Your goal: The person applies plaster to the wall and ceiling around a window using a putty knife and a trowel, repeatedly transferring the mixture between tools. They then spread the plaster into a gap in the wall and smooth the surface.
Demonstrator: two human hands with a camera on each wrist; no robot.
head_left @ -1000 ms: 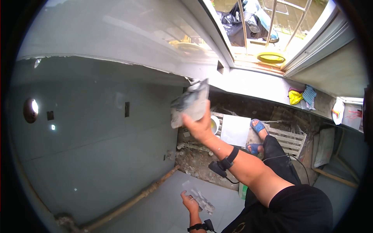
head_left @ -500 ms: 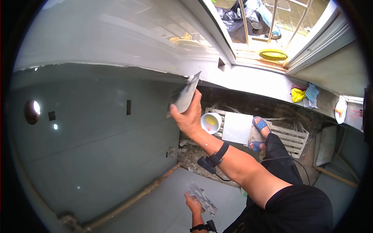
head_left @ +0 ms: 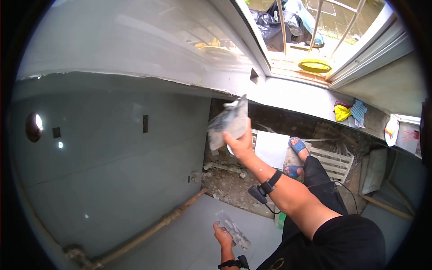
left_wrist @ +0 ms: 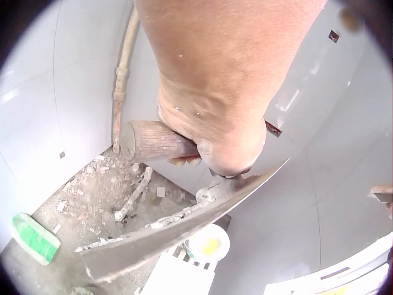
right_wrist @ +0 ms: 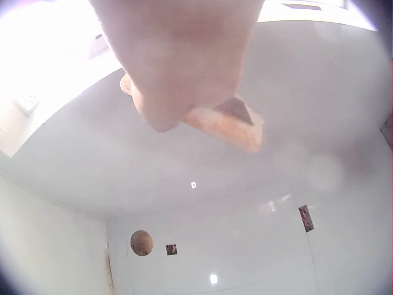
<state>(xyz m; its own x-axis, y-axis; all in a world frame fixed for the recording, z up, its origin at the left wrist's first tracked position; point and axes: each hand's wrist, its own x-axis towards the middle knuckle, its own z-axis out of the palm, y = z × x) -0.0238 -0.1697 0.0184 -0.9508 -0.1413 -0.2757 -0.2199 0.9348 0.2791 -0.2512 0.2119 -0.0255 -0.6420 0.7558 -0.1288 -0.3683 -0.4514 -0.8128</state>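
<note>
Left hand point(head_left: 222, 234) grips one trowel point(left_wrist: 166, 237), right hand point(head_left: 240, 145) another trowel point(head_left: 227, 131) — only the head view shows window bars point(head_left: 316, 24) — rubble-strewn floor point(head_left: 226, 188).

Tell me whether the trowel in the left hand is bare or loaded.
Loaded, at least partly: the left wrist view shows pale, lumpy paste on the trowel in the left hand. How much cannot be told.

Left hand point(head_left: 222, 235) to right hand point(head_left: 241, 143): open air above rubble point(head_left: 225, 186).
Left hand to bucket point(left_wrist: 207, 244): plastering trowel point(left_wrist: 187, 222) stands between.
Window point(head_left: 294, 73): crossed by bars point(head_left: 315, 27).
Tiled wall point(head_left: 112, 157): pipe point(head_left: 170, 219) along one edge.
</note>
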